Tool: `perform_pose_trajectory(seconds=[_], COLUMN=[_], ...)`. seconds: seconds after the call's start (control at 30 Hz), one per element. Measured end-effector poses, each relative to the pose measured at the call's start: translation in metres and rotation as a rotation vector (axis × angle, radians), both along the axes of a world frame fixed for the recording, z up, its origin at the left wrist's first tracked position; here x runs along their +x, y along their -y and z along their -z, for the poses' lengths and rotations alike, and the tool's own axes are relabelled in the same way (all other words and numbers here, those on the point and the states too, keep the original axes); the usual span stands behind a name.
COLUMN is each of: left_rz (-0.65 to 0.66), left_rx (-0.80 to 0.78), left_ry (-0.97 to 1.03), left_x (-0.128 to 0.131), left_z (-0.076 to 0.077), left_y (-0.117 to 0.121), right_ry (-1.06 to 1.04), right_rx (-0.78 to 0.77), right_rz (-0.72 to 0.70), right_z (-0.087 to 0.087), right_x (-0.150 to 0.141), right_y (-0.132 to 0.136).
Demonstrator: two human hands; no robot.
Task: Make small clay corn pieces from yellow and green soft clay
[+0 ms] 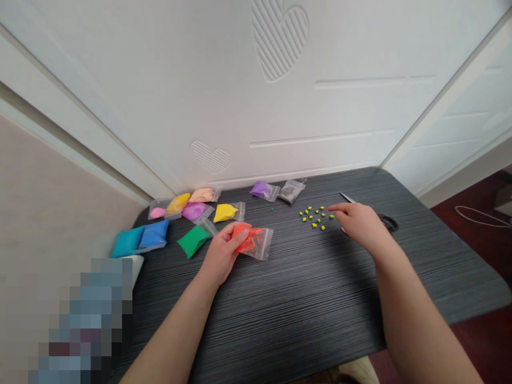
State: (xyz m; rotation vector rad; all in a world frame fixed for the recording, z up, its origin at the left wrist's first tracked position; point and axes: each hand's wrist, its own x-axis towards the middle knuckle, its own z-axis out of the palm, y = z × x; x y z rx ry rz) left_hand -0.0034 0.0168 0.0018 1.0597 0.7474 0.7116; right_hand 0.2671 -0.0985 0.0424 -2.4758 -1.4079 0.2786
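My left hand (219,257) grips a clear zip bag of orange-red clay (253,243), thumb on top, above the dark table. Several small yellow-and-green clay pieces (314,225) lie scattered to the right of that bag. At their right edge is my right hand (362,225), its index finger stretched towards the pieces. Nothing shows in its grasp; the other fingers are partly hidden. Scissors (389,222) lie partly under the right hand and wrist, with blade tip and black handle showing.
Clay bags stand along the table's back and left: green (193,241), yellow (225,213), purple (261,189), grey (290,191), blue (154,233) and teal (128,242), among others. A white panel (320,112) rises behind the table (280,304). A pixelated patch covers the lower left.
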Motion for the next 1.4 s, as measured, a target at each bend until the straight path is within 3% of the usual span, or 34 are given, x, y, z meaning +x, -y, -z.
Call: perform_pose_trajectory(seconds=[0.6, 0.77, 0.9, 1.4], left_rz=[-0.014, -0.002, -0.006, -0.025], left_rx=[-0.014, -0.012, -0.009, -0.018], left_ry=[-0.003, -0.004, -0.001, -0.013], left_x=[0.0, 0.0, 0.0, 0.001], left_z=[-0.002, -0.002, -0.001, -0.003], left_y=[0.001, 0.001, 0.001, 0.003], right_ry=[-0.109, -0.099, -0.074, 0.054], right_rx=[-0.043, 0.05, -0.015, -0.017], right_rz=[-0.201, -0.231, -0.271, -0.015], right_z=[-0.006, -0.002, 0.002, 0.005], right_x=[-0.018, -0.026, -0.033, -0.021], right_y=[-0.002, -0.004, -0.005, -0.008])
